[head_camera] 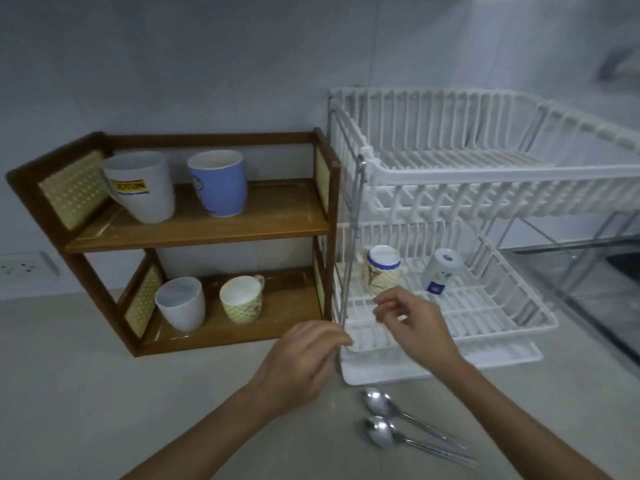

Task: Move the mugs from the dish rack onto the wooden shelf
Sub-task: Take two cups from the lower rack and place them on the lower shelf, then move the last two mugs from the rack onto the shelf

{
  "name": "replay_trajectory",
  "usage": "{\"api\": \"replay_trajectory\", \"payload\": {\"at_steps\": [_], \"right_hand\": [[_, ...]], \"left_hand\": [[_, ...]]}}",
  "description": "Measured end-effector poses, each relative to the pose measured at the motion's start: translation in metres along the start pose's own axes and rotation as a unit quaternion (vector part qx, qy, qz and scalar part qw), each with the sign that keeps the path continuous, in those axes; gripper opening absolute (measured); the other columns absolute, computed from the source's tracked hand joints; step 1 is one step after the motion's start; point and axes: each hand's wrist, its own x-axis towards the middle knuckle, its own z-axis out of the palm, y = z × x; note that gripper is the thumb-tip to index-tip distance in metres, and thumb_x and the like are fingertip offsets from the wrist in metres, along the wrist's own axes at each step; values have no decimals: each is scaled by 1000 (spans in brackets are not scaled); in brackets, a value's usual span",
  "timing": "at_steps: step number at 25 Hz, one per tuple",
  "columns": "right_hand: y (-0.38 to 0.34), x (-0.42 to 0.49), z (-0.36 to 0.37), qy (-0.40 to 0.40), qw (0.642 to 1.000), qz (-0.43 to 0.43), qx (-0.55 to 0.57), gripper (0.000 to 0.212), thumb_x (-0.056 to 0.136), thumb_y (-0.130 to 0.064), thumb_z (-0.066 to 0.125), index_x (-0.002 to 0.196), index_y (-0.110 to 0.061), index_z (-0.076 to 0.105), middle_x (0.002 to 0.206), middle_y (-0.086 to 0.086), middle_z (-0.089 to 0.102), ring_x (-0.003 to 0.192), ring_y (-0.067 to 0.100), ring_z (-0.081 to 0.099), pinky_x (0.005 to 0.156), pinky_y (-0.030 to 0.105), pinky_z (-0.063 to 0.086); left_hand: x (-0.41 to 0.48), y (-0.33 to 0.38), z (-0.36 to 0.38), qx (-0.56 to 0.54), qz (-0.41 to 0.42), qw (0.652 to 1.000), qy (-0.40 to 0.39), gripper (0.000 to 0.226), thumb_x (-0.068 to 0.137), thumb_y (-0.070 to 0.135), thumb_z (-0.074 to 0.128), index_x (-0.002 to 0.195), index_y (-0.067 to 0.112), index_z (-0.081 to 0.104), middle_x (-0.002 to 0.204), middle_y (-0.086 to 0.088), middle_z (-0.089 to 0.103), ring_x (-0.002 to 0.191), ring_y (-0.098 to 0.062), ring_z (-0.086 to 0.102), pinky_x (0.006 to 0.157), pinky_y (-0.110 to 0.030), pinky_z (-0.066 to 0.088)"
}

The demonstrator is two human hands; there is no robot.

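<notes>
My right grip (412, 317) is empty, fingers loosely curled with thumb and forefinger near each other, hovering just short of the patterned mug (381, 271) that stands upside down on the lower tier of the white dish rack (485, 188); whether my fingertips touch that mug I cannot tell; my left grip (304, 358) is also empty, fingers bent inward, close against the rack's front left metal post (349, 271). Beyond my right grip and a little to its right, a white mug with a blue mark (441, 271) leans tilted on the same tier; the upper tier holds nothing. To the left of my left grip stands the wooden shelf (194, 230) on the surface (69, 393); its top board carries a large white mug with a yellow label (142, 187) and a blue mug (218, 181); its bottom board carries a plain white mug (180, 303) and a patterned cup (242, 297). Nearer me than both grips, two spoons (398, 424) lie side by side on the surface.
</notes>
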Motion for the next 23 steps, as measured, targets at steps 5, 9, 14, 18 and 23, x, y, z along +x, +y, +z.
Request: {"api": "replay_trajectory", "payload": {"at_steps": [5, 9, 14, 18, 23], "right_hand": [[73, 75, -53, -144, 860, -14, -489, 38, 85, -12, 60, 123, -10, 55, 130, 9, 55, 121, 27, 49, 98, 38, 43], [103, 101, -70, -227, 603, -185, -742, 45, 89, -14, 59, 132, -10, 46, 135, 10, 47, 128, 31, 36, 105, 50, 31], [143, 113, -79, -217, 526, -241, -786, 45, 93, -26, 57, 136, -19, 45, 147, 10, 38, 139, 34, 22, 113, 55, 18], [165, 118, -86, -185, 478, -273, -814, 67, 85, -25, 69, 142, -21, 33, 152, 12, 28, 141, 30, 18, 108, 48, 27], [196, 124, -88, -167, 385, -317, -850, 95, 59, 5, 68, 144, -12, 29, 148, 11, 35, 135, 27, 31, 100, 36, 38]], "left_hand": [[80, 33, 61, 162, 120, 976, -78, 35, 70, -4, 68, 102, 10, 68, 101, -6, 69, 99, -22, 63, 91, -34, 48], [140, 16, 103, 462, 61, 844, -265, 43, 89, 5, 55, 131, 6, 47, 139, -14, 47, 134, -34, 35, 115, -51, 20], [173, -15, 148, 607, 62, 714, -344, 66, 94, 15, 53, 148, 12, 16, 159, -16, 4, 145, -36, 0, 113, -56, -3], [187, -18, 179, 702, 87, 581, -402, 91, 88, 22, 66, 150, 17, -1, 159, -15, -3, 145, -37, -4, 112, -57, -3], [210, -21, 194, 709, 101, 574, -396, 89, 79, 23, 75, 146, 14, 17, 150, -15, 28, 140, -38, 22, 106, -64, -1]]}}
